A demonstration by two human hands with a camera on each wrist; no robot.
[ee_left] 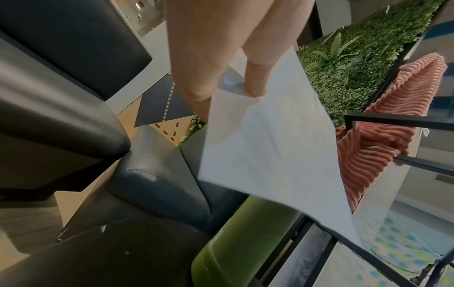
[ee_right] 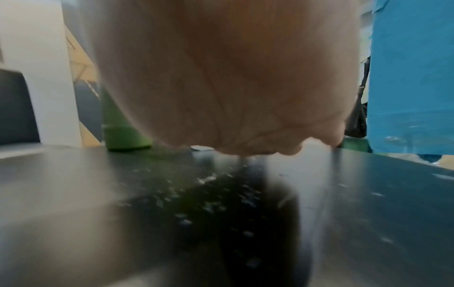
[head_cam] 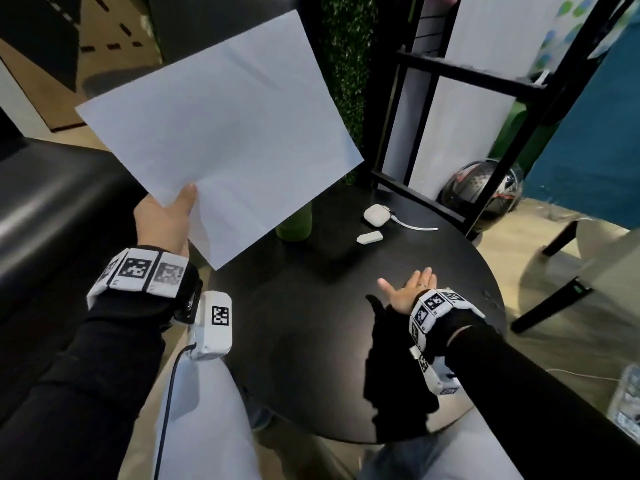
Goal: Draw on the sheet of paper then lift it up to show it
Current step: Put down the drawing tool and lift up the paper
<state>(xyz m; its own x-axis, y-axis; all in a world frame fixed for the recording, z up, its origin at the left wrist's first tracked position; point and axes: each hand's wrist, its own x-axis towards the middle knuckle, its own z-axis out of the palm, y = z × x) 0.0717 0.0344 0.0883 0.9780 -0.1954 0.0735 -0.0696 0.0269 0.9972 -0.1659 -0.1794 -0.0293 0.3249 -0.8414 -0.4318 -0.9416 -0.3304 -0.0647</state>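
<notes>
A white sheet of paper (head_cam: 221,129) is held up in the air above the left side of the round black table (head_cam: 311,341). My left hand (head_cam: 166,220) pinches its lower left edge, thumb on the near face. In the left wrist view the fingers (ee_left: 255,77) pinch the sheet of paper (ee_left: 270,145) from both sides. The face turned to me looks blank. My right hand (head_cam: 408,289) lies flat over the table with fingers spread and holds nothing. In the right wrist view the palm (ee_right: 221,77) hovers just above the glossy tabletop (ee_right: 123,194). No pen shows.
A green bottle (head_cam: 294,226) stands behind the sheet. A white earbud case (head_cam: 375,214) with a cable and a small white block (head_cam: 370,237) lie at the table's far side. A black metal frame (head_cam: 450,71) and a helmet (head_cam: 481,188) stand beyond, black seats (head_cam: 52,209) to the left.
</notes>
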